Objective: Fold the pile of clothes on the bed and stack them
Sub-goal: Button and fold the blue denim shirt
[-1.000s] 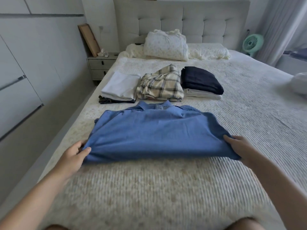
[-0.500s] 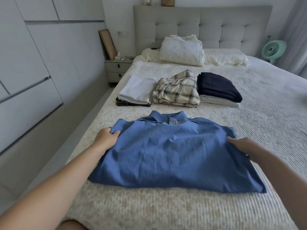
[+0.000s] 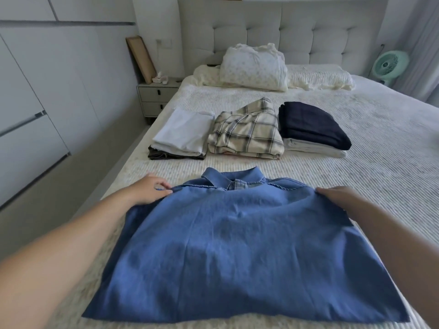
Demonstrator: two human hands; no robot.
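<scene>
A blue denim shirt lies flat on the bed, back side up, collar pointing away from me. My left hand pinches its left shoulder edge. My right hand holds the right shoulder edge. Beyond the shirt stand three folded stacks: a white garment on a dark one, a plaid shirt in the middle, and a navy garment on a pale one at the right.
Pillows lean on the grey headboard. A nightstand stands left of the bed, with wardrobe doors along the left wall. A green fan sits at the far right.
Both hands have slid from the shirt's near hem corners up its sides to the shoulders. The camera view has tilted and moved closer over the shirt.
</scene>
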